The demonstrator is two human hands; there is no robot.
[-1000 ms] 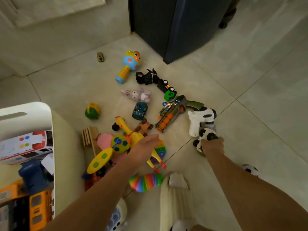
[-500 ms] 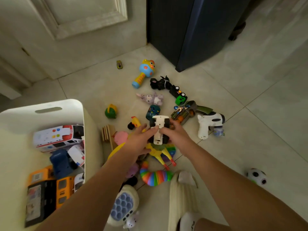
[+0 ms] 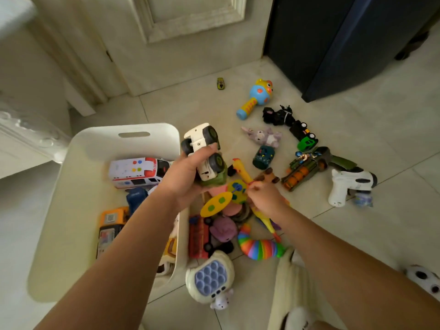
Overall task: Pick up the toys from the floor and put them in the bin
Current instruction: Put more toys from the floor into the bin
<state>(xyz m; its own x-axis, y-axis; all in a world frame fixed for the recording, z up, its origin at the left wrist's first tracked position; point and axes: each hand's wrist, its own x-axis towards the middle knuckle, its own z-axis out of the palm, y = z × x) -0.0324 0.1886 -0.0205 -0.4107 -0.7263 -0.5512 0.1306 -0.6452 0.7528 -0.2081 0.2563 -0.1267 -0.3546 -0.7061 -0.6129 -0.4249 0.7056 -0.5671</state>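
Note:
My left hand point(image 3: 184, 179) grips a white big-wheeled toy truck point(image 3: 202, 144), held up just over the right rim of the white bin point(image 3: 133, 134). Inside the bin lie a toy ambulance point(image 3: 137, 170), an orange vehicle point(image 3: 110, 217) and a blue toy point(image 3: 135, 196). My right hand point(image 3: 265, 200) is down on the toy pile, fingers curled over a yellow rubber chicken point(image 3: 240, 167); its grip is blurred. Around it lie a rainbow slug point(image 3: 259, 246), a red bus point(image 3: 198, 236), a teal car point(image 3: 263, 157) and a plush bunny point(image 3: 264, 136).
Farther out on the tiled floor lie a blue-and-yellow rattle point(image 3: 257, 96), a black toy point(image 3: 277, 115), a green truck point(image 3: 306, 139), a toy gun point(image 3: 304, 167), a white bubble gun point(image 3: 347, 184), a pop-button game point(image 3: 209, 279) and a small ball point(image 3: 423, 279). A dark cabinet point(image 3: 345, 44) stands behind.
The white truck has passed from my right hand to my left, which carried it left and up to the bin. My right hand dropped onto the toy pile.

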